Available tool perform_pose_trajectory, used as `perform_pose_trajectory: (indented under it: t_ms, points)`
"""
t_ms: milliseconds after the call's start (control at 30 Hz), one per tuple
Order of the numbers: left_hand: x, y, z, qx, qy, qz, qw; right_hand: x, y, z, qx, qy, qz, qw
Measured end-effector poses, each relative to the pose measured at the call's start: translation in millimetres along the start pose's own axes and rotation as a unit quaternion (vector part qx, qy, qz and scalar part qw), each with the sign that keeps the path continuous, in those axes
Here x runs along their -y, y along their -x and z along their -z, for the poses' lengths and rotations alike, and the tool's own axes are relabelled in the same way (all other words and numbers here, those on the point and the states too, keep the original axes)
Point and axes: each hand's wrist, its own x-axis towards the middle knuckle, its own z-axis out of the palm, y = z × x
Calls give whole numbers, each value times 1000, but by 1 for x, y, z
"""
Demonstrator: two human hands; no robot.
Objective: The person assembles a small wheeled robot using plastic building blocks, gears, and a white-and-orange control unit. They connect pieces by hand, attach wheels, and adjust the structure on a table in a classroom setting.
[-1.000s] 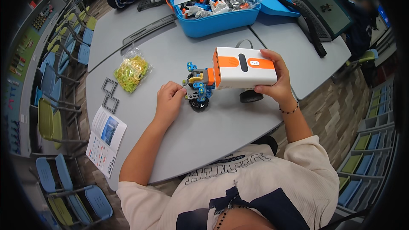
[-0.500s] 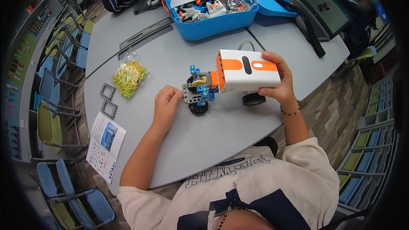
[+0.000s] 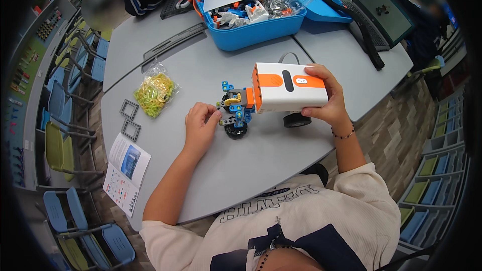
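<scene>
A building-block vehicle (image 3: 290,88) stands on the grey table, its white and orange box-shaped body at the right. At its left end sit blue connectors, grey beams, a yellow round piece and black wheels (image 3: 236,130). My right hand (image 3: 329,98) is closed around the right end of the body, thumb low and fingers on top. My left hand (image 3: 202,128) rests beside the vehicle's left end, fingers curled and thumb pressed to them by a grey beam (image 3: 228,120). Whatever is between those fingertips is hidden.
Left of my hands lie a clear bag of yellow-green pieces (image 3: 154,94), two grey square frames (image 3: 130,120) and an open booklet (image 3: 126,170). Behind stands a blue parts case (image 3: 253,36). A laptop (image 3: 384,12) is at the back right; chairs (image 3: 118,241) stand at the left.
My left hand has pulled slightly back and curled its fingers more. Less of the grey piece shows at the vehicle's left end. My right hand keeps its grip on the body.
</scene>
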Motion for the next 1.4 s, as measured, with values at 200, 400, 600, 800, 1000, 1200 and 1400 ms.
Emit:
perform_pose_trajectory:
  t_ms: [200, 400, 600, 800, 1000, 1200, 1400]
  points:
    - [-15, 0, 5, -25, 65, -108, 992, 0, 0, -2, 3, 7, 1, 1000]
    - [-28, -11, 0, 45, 96, -218, 970, 2, -1, 0, 13, 65, 44, 997]
    - [-31, -20, -8, 86, 187, -141, 968, 4, -1, -4, 6, 57, 54, 997]
    - [-27, -17, -6, 84, 196, -127, 969, 3, 2, -5, 9, 65, 44, 997]
    - [-28, -16, -8, 83, 222, -111, 965, 5, 3, -5, 9, 66, 44, 997]
    - [-29, -15, -10, 82, 230, -100, 965, 6, 4, -4, 10, 69, 44, 997]
    - [-30, -13, -11, 88, 238, -96, 963, 6, 5, -4, 16, 71, 34, 997]
